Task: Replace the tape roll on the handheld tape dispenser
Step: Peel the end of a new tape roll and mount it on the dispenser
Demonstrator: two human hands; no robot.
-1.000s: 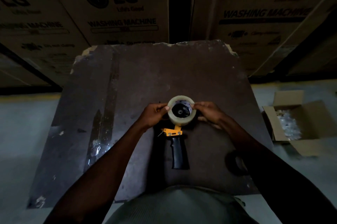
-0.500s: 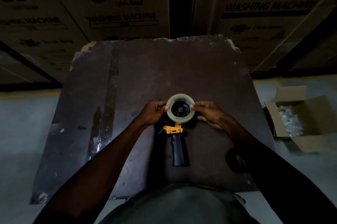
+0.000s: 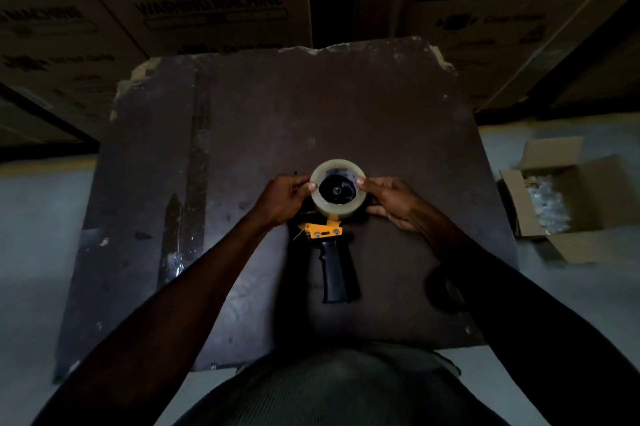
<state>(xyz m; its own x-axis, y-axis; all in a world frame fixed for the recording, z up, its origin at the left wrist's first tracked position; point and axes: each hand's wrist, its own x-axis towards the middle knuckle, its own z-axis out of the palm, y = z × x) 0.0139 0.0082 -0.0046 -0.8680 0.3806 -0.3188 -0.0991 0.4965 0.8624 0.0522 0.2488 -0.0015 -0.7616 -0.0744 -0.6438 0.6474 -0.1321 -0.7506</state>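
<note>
Right, both hands are on the roll. My left hand (image 3: 282, 198) pinches the near-left edge of the pale, translucent ring of packing tape (image 3: 337, 189), thumb tip on its rim, and my right hand (image 3: 391, 202) grips the opposite side the same way, fingers curled around the outer wall. The roll sits over the black round hub of the handheld dispenser (image 3: 330, 252), which lies flat on the dark, scuffed brown counter (image 3: 346, 113), yellow-orange bracket just below the roll and black moulded pistol handle pointing back toward me.

I'd say I'm at the seating step: the roll looks to be on the hub, but whether it's fully pushed home I can't tell from up here.

Handling-wise, this roll should be light and fairly stiff thanks to its core, though the smooth outer wrap will likely be slick, so the grip belongs on the two flat edges and the sides, pressing evenly so it doesn't cock on the hub. The dispenser's serrated blade end is hidden under the roll; fingers should stay clear of it.

Off to the right on the pale floor, an open cardboard box (image 3: 571, 200) holds something clear and crinkly. Big printed washing-machine cartons (image 3: 207, 9) stand behind the counter.
</note>
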